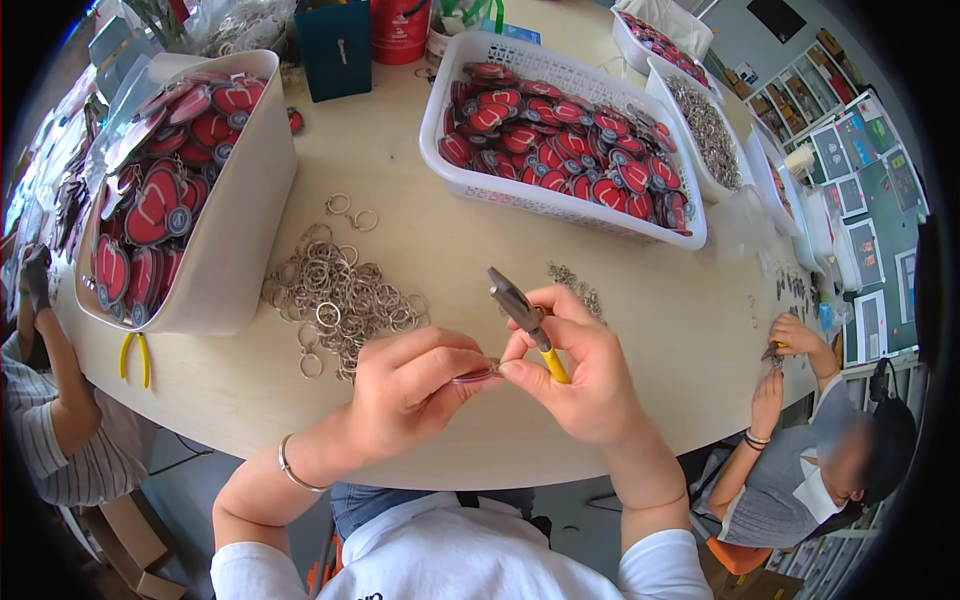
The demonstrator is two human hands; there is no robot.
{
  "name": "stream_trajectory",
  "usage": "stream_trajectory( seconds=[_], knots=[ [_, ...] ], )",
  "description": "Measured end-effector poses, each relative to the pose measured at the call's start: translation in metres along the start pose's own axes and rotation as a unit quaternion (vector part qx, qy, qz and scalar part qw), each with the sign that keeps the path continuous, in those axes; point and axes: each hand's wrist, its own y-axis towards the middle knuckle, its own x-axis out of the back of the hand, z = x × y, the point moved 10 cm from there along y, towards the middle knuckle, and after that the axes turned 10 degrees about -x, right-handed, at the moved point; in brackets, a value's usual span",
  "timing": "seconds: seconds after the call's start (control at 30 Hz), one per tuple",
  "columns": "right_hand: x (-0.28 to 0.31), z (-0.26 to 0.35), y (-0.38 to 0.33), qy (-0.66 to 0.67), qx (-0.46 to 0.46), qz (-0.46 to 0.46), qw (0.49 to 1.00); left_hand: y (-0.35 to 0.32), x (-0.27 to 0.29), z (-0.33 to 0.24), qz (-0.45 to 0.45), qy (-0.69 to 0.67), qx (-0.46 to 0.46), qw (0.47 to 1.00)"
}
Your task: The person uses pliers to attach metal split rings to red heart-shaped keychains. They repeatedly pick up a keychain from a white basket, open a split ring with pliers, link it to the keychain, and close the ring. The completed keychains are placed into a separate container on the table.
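Over the near part of the table, my left hand pinches a thin flat keychain tag, seen almost edge-on. My right hand holds yellow-handled pliers, jaws pointing up and away to the left. Its thumb and forefinger also meet at the tag's right end, where a small metal piece shows, too small to make out. Beyond my left hand lies a loose heap of silver split rings. A smaller pile of metal connectors lies behind my right hand, partly hidden by it.
A white basket full of red tags stands at the back. On the left is a cream bin of tags, with yellow-handled pliers before it. A tub of metal parts stands back right. Co-workers sit on both sides.
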Motion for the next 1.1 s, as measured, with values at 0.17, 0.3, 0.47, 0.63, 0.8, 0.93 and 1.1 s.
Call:
stream_trajectory(
  seconds=[0.17,0.3,0.47,0.63,0.8,0.93,1.1],
  knots=[
    [0.003,0.02,-0.008,-0.117,0.121,-0.078,0.983,0.001,0.004,-0.023,-0.017,0.142,-0.139,0.98],
    [0.001,0.027,-0.013,-0.127,0.158,-0.126,0.971,-0.002,0.005,-0.025,-0.028,0.19,-0.148,0.97],
    [-0.003,0.019,-0.019,-0.103,0.171,-0.172,0.965,0.0,0.005,-0.016,-0.029,0.156,-0.088,0.983],
    [-0.005,0.007,-0.002,-0.002,0.093,-0.105,0.99,-0.003,0.015,-0.014,-0.05,0.145,-0.065,0.986],
    [-0.02,-0.002,0.037,0.041,0.053,-0.031,0.997,-0.008,0.045,-0.022,-0.075,0.202,-0.069,0.974],
    [-0.051,0.0,0.078,-0.119,0.117,-0.067,0.984,-0.028,0.078,0.005,-0.114,0.208,0.013,0.971],
    [-0.093,0.005,0.136,-0.256,0.154,-0.129,0.946,-0.033,0.094,0.029,-0.169,0.174,0.108,0.964]
  ],
)
